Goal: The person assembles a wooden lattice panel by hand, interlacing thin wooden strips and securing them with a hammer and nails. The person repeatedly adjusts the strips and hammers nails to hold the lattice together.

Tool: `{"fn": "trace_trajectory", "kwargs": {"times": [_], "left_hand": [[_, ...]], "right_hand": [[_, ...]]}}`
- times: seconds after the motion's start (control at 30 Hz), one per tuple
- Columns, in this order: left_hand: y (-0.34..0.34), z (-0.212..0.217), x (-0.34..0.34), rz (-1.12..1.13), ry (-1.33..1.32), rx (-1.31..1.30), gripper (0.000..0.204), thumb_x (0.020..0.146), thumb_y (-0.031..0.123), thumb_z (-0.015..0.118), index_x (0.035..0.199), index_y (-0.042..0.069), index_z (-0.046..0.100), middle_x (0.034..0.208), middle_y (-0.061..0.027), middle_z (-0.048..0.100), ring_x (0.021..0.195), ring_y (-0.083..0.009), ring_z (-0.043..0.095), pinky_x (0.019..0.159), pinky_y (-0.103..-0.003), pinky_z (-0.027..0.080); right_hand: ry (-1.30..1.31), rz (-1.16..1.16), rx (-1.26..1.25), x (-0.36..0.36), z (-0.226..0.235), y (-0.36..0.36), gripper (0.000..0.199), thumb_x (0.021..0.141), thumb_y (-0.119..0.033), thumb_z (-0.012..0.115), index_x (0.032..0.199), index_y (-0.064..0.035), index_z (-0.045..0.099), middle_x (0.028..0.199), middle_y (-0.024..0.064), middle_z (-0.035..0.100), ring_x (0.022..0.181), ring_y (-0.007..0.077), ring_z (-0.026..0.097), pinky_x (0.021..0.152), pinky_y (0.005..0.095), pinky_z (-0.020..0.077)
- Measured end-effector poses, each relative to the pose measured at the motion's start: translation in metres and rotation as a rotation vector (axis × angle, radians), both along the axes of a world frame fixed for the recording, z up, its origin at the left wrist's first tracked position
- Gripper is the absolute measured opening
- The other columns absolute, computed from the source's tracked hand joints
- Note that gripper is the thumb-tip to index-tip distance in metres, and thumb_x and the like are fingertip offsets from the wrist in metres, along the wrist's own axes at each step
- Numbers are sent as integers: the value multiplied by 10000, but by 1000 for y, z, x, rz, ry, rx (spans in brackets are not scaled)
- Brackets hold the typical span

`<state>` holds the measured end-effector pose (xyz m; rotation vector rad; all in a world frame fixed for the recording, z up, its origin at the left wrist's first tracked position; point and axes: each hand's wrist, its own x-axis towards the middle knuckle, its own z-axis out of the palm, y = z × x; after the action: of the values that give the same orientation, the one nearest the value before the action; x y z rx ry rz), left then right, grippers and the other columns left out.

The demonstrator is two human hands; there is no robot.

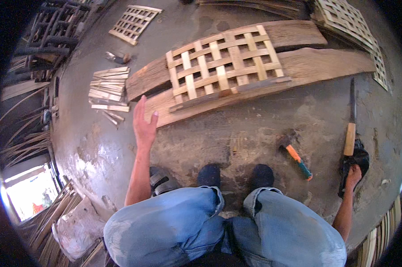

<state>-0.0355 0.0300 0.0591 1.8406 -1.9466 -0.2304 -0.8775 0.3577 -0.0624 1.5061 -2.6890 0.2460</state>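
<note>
My left hand [145, 122] is held out with its fingers straight and thumb apart, at the left end of a wooden plank [321, 66]; whether it touches the wood I cannot tell. A woven lattice panel of pale bamboo strips [218, 58] lies across this plank and a second plank [148, 74] behind it. Along the lattice's near edge runs a dark, narrow strip [227, 95]. Far to the right, my right hand [354, 176] is closed on a black plastic bag [359, 159] on the floor. Beside the bag lies a long knife [350, 138] with a wooden handle.
A hammer [294, 154] with an orange and green handle lies before my right foot. Short split strips [107, 89] sit left of the planks, near another small lattice [135, 23]. More lattice panels [350, 26] are stacked at the far right. Bamboo strips [379, 240] lie lower right.
</note>
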Motion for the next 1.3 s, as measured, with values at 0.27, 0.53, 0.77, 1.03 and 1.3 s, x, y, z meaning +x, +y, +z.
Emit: {"fn": "trace_trajectory", "kwargs": {"times": [0.27, 0.53, 0.77, 1.03, 1.3], "left_hand": [[-7, -1, -5, -33, 58, -23, 586, 918, 151, 665, 1455, 24, 468, 1420, -183, 535, 1329, -347, 484, 1136, -416, 359], [-2, 4, 5, -1, 42, -25, 575, 923, 145, 661, 1451, 16, 473, 1413, -178, 546, 1332, -325, 495, 1134, -409, 361], [-4, 0, 3, -42, 14, -39, 588, 912, 113, 661, 1461, 31, 468, 1413, -155, 559, 1327, -311, 502, 1132, -404, 364], [-20, 8, -20, -64, 64, 30, 582, 898, 88, 663, 1450, 38, 485, 1412, -141, 569, 1343, -308, 488, 1146, -403, 345], [-19, -32, 22, -101, 145, 16, 575, 936, 65, 603, 1488, 36, 444, 1458, -141, 534, 1366, -287, 475, 1166, -404, 313]], "right_hand": [[-58, -96, 144, 9, 21, -18, 207, 851, -122, 713, 980, 37, 679, 901, 220, 698, 855, 375, 688, 757, 427, 519], [79, -64, -21, 41, 33, -26, 138, 824, -73, 703, 948, -25, 666, 912, 181, 663, 860, 399, 632, 778, 468, 488], [-178, -251, -9, 52, 48, -29, 162, 838, -57, 710, 984, -34, 645, 969, 145, 680, 928, 321, 671, 787, 407, 516], [-46, -164, -127, 62, 52, -16, 222, 935, -64, 628, 1152, -24, 643, 1001, 128, 665, 942, 286, 669, 862, 361, 537], [-945, -557, -579, 111, 94, -57, 137, 984, -98, 577, 1120, -112, 587, 948, 3, 595, 825, 112, 602, 744, 277, 541]]}}
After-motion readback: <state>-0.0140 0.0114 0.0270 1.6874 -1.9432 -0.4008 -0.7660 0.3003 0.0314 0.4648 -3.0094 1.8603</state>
